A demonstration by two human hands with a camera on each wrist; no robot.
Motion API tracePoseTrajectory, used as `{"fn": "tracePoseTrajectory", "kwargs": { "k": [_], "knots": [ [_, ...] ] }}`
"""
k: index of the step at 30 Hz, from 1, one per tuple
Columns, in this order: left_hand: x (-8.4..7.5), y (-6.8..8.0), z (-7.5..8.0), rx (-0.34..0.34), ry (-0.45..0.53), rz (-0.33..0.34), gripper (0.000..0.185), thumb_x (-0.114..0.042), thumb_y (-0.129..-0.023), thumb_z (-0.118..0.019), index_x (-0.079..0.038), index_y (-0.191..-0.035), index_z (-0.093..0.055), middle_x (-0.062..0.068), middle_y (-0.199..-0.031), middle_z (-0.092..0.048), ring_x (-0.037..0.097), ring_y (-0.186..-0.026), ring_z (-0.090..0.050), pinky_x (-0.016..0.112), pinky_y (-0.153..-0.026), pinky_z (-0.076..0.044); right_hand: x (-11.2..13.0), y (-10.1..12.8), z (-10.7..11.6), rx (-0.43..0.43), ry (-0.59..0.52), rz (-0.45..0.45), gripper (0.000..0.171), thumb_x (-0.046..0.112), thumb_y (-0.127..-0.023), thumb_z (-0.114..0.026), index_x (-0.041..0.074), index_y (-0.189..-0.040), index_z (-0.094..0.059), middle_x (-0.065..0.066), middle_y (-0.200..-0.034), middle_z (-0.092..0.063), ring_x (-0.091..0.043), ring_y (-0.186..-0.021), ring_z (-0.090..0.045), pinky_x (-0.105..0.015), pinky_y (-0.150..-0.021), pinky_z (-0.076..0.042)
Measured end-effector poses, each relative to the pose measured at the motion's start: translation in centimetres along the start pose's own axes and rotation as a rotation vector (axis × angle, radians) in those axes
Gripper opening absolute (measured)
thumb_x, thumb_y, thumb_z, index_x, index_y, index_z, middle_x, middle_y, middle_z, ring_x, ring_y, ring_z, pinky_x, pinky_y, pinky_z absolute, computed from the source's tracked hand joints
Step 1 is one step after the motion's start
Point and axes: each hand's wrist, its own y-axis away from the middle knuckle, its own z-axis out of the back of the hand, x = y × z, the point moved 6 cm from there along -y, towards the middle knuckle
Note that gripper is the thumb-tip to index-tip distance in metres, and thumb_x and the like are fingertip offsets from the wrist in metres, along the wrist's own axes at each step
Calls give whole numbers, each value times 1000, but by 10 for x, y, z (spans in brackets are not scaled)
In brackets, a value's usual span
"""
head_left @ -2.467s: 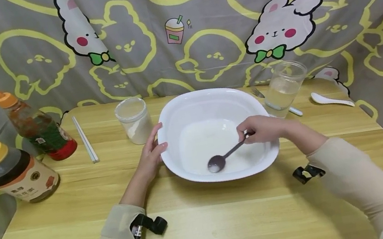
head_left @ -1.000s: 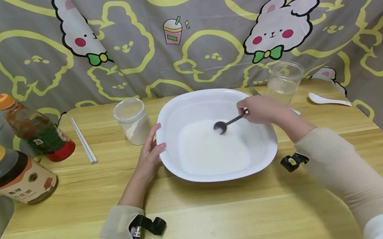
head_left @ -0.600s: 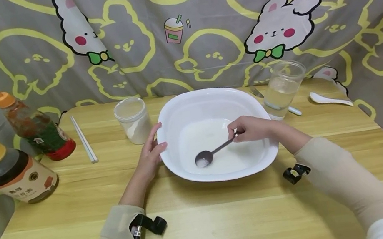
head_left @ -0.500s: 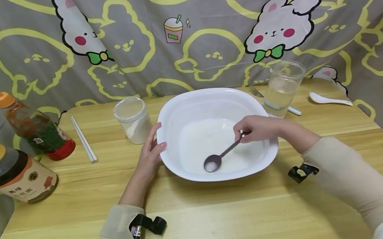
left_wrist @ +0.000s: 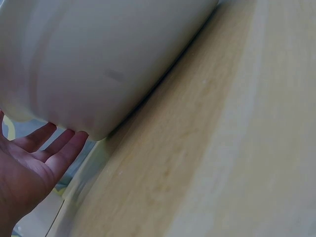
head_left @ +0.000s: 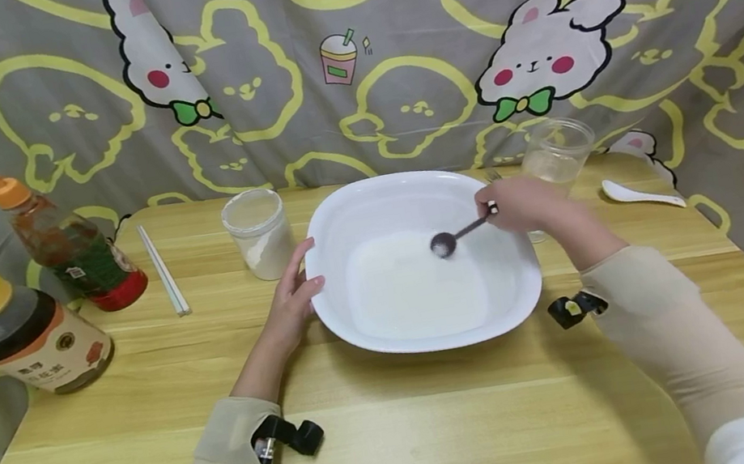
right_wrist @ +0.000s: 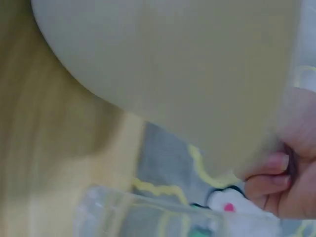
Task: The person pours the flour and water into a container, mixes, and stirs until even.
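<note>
A white basin [head_left: 338, 316] holding milky white liquid [head_left: 419, 290] stands in the middle of the table. My left hand [head_left: 287, 309] rests against its left side; in the left wrist view, the fairly straight fingers [left_wrist: 69, 150] touch the outer wall. Above the basin's right part, my right hand [head_left: 523, 205] grips a dark spoon [head_left: 444, 244] by its handle. The spoon's bowl, slightly blurred, is over the far right part of the liquid; whether it dips in, I cannot tell. Curled fingers show beyond the basin in the right wrist view, where the spoon's bowl is hidden.
Left of the basin stand a jar of white powder [head_left: 267, 245], chopsticks [head_left: 163, 271], a red sauce bottle [head_left: 73, 253] and a yellow-capped bottle [head_left: 28, 339]. A glass of clear liquid [head_left: 560, 143], partly hidden by my right hand, and a white spoon [head_left: 642, 193] are on the right.
My right hand and the dark spoon have swept from the basin's near side toward its far right, after similar back-and-forth strokes. The left hand and the basin have stayed in place.
</note>
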Motion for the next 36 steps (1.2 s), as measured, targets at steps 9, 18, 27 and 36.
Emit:
{"fn": "tracePoseTrajectory", "kwargs": {
  "k": [9,18,27,36],
  "knots": [
    [1,1,-1,1,1,-1,59,-8,-80,-47,-17,-134,-27,29,-116,-39,34,-90,-50,32,-62,-52,40,-19,-39,-24,-332,235,6,4,-81,-54,4,-84,-59,-4,-61,-53,-13,-52,-41,-26,-50,-36],
    [0,-1,-1,3,-6,9,59,-9,-80,-47,-18,-135,-27,27,-119,-37,37,-96,-47,33,-64,-51,39,15,-40,214,-418,395,11,1,-80,-54,9,-77,-60,5,-59,-46,-9,-51,-36,-21,-49,-32],
    [0,0,1,-8,-12,18,59,-9,-80,-48,-19,-135,-28,26,-120,-38,39,-97,-46,32,-63,-51,7,25,3,145,-121,169,16,-5,-70,-54,10,-67,-59,0,-66,-53,-16,-60,-44,-26,-53,-36],
    [1,0,0,-12,-14,21,60,-10,-79,-48,-19,-135,-28,26,-117,-39,38,-96,-46,32,-63,-51,1,-4,0,-8,-114,-41,8,3,-77,-53,6,-77,-60,-5,-72,-55,-23,-68,-46,-31,-56,-37]
  ]
}}
